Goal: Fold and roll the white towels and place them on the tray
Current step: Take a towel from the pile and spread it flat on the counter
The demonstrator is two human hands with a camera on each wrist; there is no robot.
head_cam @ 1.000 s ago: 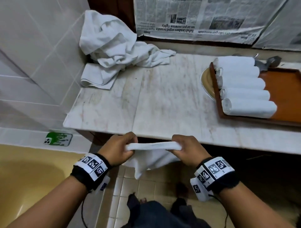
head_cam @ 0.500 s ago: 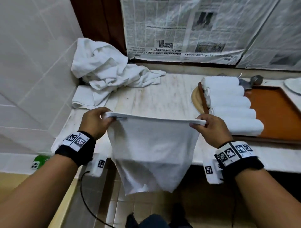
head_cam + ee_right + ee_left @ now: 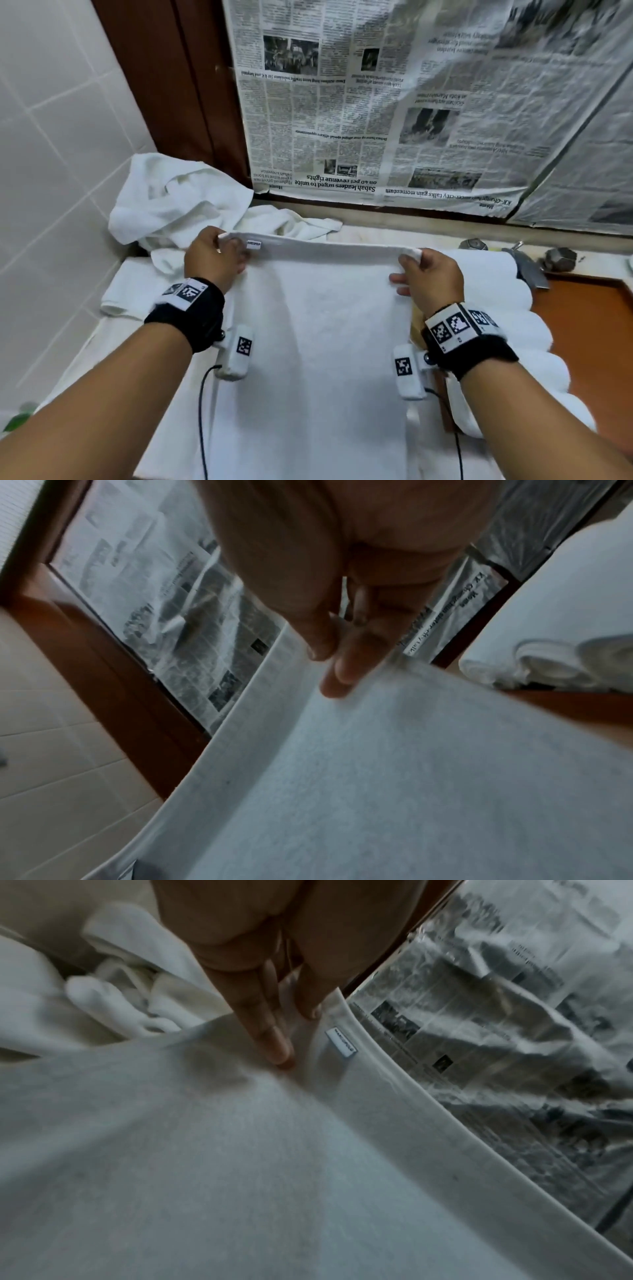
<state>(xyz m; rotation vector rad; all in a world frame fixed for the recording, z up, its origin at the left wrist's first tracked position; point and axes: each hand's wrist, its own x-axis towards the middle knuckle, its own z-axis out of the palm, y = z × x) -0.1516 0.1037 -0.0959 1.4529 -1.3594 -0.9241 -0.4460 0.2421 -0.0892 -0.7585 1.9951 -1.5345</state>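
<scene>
Holding the white towel stretched by its far edge: left hand pinches the far-left corner next to the label, right hand pinches the far-right corner, thumb against fingers on both. Both hands closed on cloth, nothing else in them. Towel body drapes toward the person over the surface; its near end runs out of view.

Risks, my read:
- Towel's right side sits just beside the rolled towels on the tray. Laying it down skewed could drag on that row and loosen or shift a roll.
- Thin fingertip pinches at the corners only; one slip and the edge sags, fold comes out crooked.
- Unfolded pile lies just left of the towel; far-left corner could snag it.
- Near end may hang off the surface and pull the cloth back.
</scene>
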